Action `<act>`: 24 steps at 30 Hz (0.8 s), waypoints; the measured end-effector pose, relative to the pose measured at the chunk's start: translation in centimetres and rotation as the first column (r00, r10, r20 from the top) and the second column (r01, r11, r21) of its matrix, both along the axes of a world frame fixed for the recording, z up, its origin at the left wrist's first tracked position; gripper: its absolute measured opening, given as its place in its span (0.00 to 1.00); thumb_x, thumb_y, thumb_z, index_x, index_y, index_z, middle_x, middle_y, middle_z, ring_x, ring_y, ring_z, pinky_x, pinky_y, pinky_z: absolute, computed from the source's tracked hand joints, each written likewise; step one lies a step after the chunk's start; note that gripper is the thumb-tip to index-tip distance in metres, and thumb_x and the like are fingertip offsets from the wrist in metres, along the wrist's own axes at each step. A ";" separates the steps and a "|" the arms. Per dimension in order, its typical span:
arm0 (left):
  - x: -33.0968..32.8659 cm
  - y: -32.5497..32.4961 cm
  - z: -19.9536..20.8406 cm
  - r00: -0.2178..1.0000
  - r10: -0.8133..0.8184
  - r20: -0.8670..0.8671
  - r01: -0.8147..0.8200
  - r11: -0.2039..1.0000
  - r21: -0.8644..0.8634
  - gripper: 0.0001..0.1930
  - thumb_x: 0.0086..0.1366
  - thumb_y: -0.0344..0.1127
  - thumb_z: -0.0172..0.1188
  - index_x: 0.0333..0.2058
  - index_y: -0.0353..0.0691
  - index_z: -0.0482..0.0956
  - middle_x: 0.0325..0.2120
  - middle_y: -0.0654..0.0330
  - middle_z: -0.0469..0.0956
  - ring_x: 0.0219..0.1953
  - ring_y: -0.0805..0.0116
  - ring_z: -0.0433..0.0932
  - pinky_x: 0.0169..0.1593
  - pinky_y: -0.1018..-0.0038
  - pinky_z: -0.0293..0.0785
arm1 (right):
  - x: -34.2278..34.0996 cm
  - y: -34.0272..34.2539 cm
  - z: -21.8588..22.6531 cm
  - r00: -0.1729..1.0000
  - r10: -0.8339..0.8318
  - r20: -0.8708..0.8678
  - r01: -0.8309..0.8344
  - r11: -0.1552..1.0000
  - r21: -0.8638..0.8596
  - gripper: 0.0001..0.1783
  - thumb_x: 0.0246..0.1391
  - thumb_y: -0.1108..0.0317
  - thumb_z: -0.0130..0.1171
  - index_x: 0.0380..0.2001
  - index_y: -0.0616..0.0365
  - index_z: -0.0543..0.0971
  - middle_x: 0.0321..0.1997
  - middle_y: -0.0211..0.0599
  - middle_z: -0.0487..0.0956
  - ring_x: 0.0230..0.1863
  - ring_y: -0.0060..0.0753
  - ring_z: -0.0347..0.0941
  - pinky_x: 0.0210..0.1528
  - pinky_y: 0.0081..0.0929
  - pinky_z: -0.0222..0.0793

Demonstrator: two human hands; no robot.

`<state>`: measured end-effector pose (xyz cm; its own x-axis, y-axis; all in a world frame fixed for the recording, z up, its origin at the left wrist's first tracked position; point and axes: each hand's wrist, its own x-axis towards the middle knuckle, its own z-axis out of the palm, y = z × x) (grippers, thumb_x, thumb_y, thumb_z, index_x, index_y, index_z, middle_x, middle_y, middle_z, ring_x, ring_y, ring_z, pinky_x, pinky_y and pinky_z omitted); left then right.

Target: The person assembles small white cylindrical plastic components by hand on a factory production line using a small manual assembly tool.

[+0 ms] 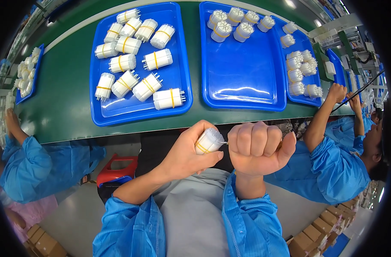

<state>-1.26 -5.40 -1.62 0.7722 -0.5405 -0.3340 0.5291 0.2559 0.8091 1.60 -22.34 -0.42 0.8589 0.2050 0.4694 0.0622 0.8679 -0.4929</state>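
My left hand (187,150) is wrapped round a white cylindrical bundle (209,141) with a yellow band about it, held just in front of the table edge. Its clear, pronged end is turned toward my other hand. My right hand (256,147) is closed in a fist, thumb out to the right. A thin metal tip (223,142) pokes out of that fist and meets the end of the bundle; the rest of this thin tool is hidden by the fingers.
On the green table (67,85), a blue tray (137,118) holds several similar bundles lying down. Another blue tray (242,77) has several upright at its far end. Further right stands a third loaded tray (309,100). Co-workers in blue sit either side; a red stool (114,173) is at left.
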 end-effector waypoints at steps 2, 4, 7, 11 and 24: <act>-0.1 -0.2 0.0 0.999 0.025 0.045 -0.027 0.999 0.040 0.17 0.57 0.29 0.66 0.42 0.37 0.70 0.28 0.62 0.75 0.24 0.78 0.74 0.27 0.79 0.71 | -0.1 0.0 -0.2 1.000 0.008 0.004 -0.008 1.000 -0.015 0.31 0.68 0.45 0.32 0.12 0.49 0.55 0.10 0.24 0.55 0.12 0.24 0.46 0.19 0.28 0.44; -0.1 -0.4 -0.1 0.995 0.046 0.092 -0.054 0.995 0.079 0.16 0.56 0.29 0.66 0.41 0.36 0.71 0.28 0.63 0.76 0.26 0.76 0.75 0.30 0.78 0.71 | -0.1 0.2 -0.2 1.000 0.007 0.004 -0.007 1.000 -0.031 0.31 0.69 0.45 0.32 0.12 0.49 0.55 0.10 0.24 0.55 0.12 0.24 0.45 0.19 0.28 0.44; -0.4 -0.7 -0.9 0.975 0.085 0.204 -0.115 0.983 0.143 0.16 0.54 0.30 0.66 0.40 0.35 0.73 0.28 0.62 0.76 0.31 0.74 0.75 0.36 0.74 0.72 | -0.1 -0.1 0.2 0.999 0.042 -0.018 -0.044 0.995 -0.093 0.31 0.69 0.46 0.31 0.12 0.49 0.55 0.10 0.24 0.55 0.13 0.24 0.44 0.19 0.29 0.43; 0.0 -0.9 -1.5 0.931 0.021 0.363 -0.140 0.942 0.304 0.16 0.57 0.32 0.65 0.41 0.34 0.72 0.31 0.59 0.77 0.31 0.71 0.77 0.36 0.70 0.74 | 0.3 -0.5 -0.4 0.983 0.137 -0.124 -0.150 0.983 -0.101 0.31 0.70 0.47 0.30 0.12 0.49 0.55 0.10 0.24 0.54 0.14 0.24 0.43 0.20 0.30 0.43; -0.3 -0.6 -1.2 0.979 0.125 0.164 -0.135 0.989 0.054 0.18 0.58 0.28 0.64 0.45 0.38 0.68 0.30 0.65 0.73 0.28 0.81 0.71 0.28 0.81 0.68 | -0.4 -0.5 0.0 0.999 -0.028 -0.032 0.028 0.999 -0.019 0.31 0.69 0.45 0.32 0.13 0.49 0.56 0.11 0.25 0.56 0.13 0.26 0.46 0.20 0.30 0.45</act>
